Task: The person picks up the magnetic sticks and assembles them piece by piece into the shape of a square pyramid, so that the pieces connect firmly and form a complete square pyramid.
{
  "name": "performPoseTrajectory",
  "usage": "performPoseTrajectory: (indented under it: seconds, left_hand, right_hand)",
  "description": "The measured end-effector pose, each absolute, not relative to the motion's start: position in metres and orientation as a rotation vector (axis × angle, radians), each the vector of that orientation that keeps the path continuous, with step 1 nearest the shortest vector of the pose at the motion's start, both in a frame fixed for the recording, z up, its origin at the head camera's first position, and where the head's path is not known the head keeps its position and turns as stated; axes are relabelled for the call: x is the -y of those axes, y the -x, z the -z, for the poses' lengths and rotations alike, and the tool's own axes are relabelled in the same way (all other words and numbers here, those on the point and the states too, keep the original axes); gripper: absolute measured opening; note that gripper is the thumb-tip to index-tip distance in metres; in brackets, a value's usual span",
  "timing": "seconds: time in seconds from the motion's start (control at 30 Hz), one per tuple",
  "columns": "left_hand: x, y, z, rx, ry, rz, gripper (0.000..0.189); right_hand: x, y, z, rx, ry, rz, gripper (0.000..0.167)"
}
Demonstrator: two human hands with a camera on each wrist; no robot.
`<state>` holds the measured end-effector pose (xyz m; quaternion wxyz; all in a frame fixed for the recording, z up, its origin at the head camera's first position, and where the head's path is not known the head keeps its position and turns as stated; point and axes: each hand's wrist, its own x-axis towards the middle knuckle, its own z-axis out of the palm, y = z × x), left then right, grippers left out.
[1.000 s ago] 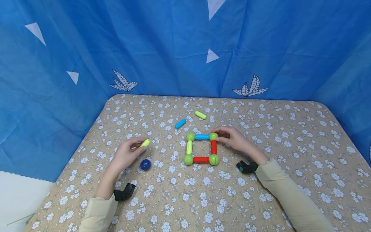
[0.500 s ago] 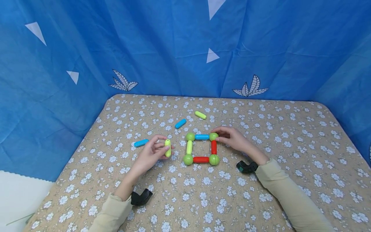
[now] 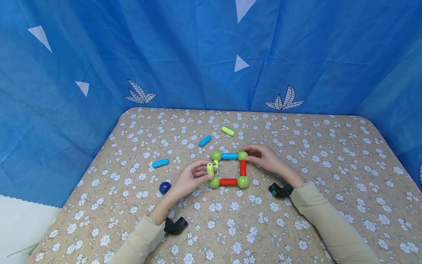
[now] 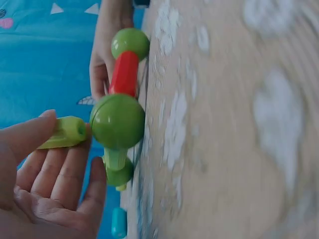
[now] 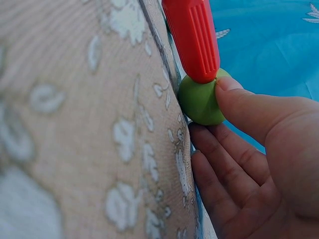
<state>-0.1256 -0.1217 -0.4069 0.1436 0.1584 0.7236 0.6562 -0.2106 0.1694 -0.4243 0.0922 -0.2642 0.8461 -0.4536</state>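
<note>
Four-sided, the frame on the cloth joins green balls with a blue rod, a yellow-green rod and red rods. My left hand pinches a loose yellow-green rod between thumb and fingers, roughly upright above the near-left ball. In the left wrist view the rod's end is right by that ball; whether they touch, I cannot tell. My right hand pinches the far-right ball, seen with the red rod attached in the right wrist view.
A dark blue ball lies beside my left wrist. Loose on the flowered cloth are a blue rod, a second blue rod and a yellow-green rod behind the frame. A blue curtain hangs at the back.
My left hand has carried the yellow-green rod rightward to the frame's near-left corner, turning it upright. The blue rod at left, earlier mostly hidden by that hand, is uncovered. My right hand stays put.
</note>
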Motion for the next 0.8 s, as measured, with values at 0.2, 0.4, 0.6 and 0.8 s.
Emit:
performPoseTrajectory:
  seconds: [0.2,0.4,0.6,0.8]
  left_hand:
    - [0.120,0.126,0.411,-2.067,-0.533,-1.873,0.033]
    - [0.113,0.119,0.395,-2.199,-0.610,-1.766,0.032]
    - [0.106,0.113,0.382,-2.353,-0.649,-1.652,0.033]
    - [0.115,0.122,0.381,-2.278,-0.692,-1.810,0.038]
  right_hand:
    - [-0.169,0.210,0.424,-2.502,0.786,1.366,0.030]
    - [-0.169,0.209,0.422,-2.525,0.773,1.335,0.029]
    - [-0.166,0.205,0.417,-2.556,0.779,1.270,0.031]
    - [-0.168,0.186,0.407,-2.639,0.693,1.157,0.047]
